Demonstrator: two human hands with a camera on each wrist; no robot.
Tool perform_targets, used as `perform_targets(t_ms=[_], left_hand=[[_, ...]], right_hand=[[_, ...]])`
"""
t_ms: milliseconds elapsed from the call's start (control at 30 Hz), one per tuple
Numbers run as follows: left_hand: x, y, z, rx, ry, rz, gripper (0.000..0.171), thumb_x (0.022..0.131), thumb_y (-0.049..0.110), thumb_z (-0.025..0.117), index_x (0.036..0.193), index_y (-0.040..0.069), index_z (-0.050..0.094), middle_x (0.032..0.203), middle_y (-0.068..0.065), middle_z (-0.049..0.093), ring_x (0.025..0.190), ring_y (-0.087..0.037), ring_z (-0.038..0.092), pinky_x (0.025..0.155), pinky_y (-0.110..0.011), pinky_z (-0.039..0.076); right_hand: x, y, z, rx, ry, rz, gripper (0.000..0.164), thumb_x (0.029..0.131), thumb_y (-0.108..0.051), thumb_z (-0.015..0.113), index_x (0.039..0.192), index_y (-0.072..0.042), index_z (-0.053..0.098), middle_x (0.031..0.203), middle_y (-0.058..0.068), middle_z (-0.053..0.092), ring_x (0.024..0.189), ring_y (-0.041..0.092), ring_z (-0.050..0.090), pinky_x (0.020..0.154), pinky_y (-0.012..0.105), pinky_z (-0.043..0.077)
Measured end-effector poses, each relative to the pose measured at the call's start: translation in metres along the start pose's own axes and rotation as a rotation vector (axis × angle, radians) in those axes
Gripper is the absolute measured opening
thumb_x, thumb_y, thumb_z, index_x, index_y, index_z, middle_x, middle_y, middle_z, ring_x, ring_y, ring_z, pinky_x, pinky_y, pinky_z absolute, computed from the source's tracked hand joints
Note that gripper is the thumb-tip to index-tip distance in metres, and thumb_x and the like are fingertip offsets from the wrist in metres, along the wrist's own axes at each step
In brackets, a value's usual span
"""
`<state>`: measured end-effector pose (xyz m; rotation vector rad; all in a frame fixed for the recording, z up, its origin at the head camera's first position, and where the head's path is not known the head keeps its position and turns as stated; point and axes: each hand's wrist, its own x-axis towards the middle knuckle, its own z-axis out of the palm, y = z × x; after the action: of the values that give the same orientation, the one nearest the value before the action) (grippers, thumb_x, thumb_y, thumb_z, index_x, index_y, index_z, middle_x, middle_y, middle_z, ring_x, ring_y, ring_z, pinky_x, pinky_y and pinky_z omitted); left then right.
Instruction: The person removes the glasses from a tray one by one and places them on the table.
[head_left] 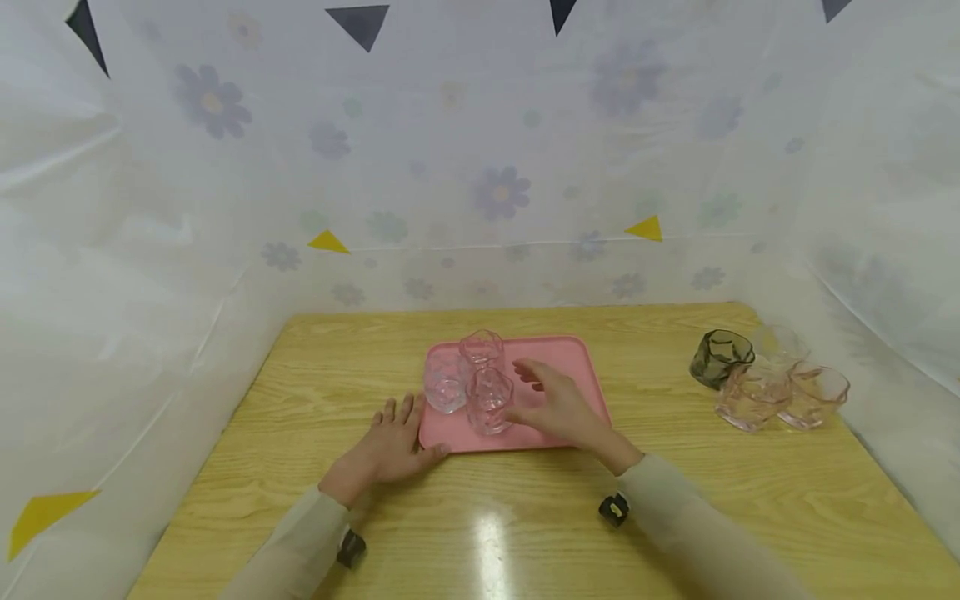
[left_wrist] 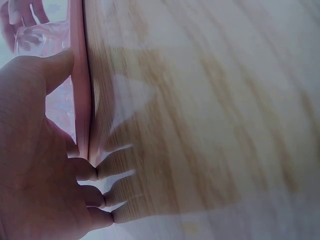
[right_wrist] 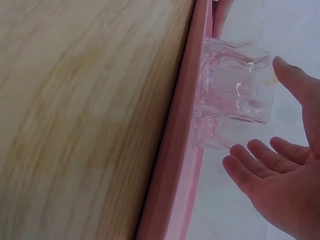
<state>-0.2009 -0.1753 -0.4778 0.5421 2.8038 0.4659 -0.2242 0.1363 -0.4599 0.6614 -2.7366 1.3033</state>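
Note:
A pink tray (head_left: pixel 555 392) lies on the wooden table, with several wavy clear glasses grouped on its left half. My left hand (head_left: pixel 390 446) rests at the tray's front left corner, fingers spread on the table and thumb against the rim; the left wrist view shows that thumb (left_wrist: pixel 60 67) at the pink edge. Over the tray, my right hand (head_left: pixel 558 408) has its fingers apart beside the front glass (head_left: pixel 490 408). In the right wrist view a gap shows between the right fingers (right_wrist: pixel 270 162) and the glass (right_wrist: pixel 235 85). Behind it stands another glass (head_left: pixel 482 346), with a further glass (head_left: pixel 446 396) to the left.
At the table's right side stand a dark grey-green glass (head_left: pixel 716 358), two pinkish glasses (head_left: pixel 750 400) and a pale clear one (head_left: pixel 780 342) close together. White flower-patterned sheeting (head_left: pixel 450 167) encloses the table (head_left: pixel 315 367) at the back and sides.

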Motion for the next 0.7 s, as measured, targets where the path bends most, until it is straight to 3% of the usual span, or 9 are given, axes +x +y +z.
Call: perform_targets(t_ms=[133, 300, 700], left_hand=[[0.000, 0.001, 0.000, 0.003, -0.002, -0.003, 0.101, 0.103, 0.063, 0.052, 0.167, -0.004, 0.012, 0.171, -0.034, 0.016, 0.157, -0.061, 0.010, 0.128, -0.070, 0.015], [-0.001, 0.001, -0.001, 0.007, 0.004, 0.001, 0.101, 0.102, 0.063, 0.053, 0.166, -0.005, 0.014, 0.170, -0.035, 0.018, 0.156, -0.062, 0.012, 0.127, -0.071, 0.017], [0.000, 0.003, -0.001, 0.003, -0.014, -0.023, 0.101, 0.103, 0.063, 0.053, 0.167, -0.003, 0.012, 0.171, -0.033, 0.015, 0.157, -0.060, 0.011, 0.128, -0.070, 0.014]], right_hand=[[0.003, 0.001, 0.009, 0.011, -0.037, 0.040, 0.094, 0.082, -0.040, 0.092, 0.156, -0.005, 0.047, 0.150, 0.016, 0.060, 0.130, 0.037, 0.063, 0.110, 0.054, 0.054], [0.005, 0.001, 0.019, 0.040, -0.059, 0.073, 0.091, 0.081, -0.034, 0.093, 0.155, -0.007, 0.049, 0.148, 0.012, 0.062, 0.128, 0.030, 0.065, 0.110, 0.049, 0.054], [0.010, 0.001, 0.030, 0.052, -0.045, 0.095, 0.092, 0.079, -0.033, 0.095, 0.154, -0.006, 0.050, 0.138, 0.012, 0.068, 0.118, 0.025, 0.068, 0.104, 0.044, 0.058]])
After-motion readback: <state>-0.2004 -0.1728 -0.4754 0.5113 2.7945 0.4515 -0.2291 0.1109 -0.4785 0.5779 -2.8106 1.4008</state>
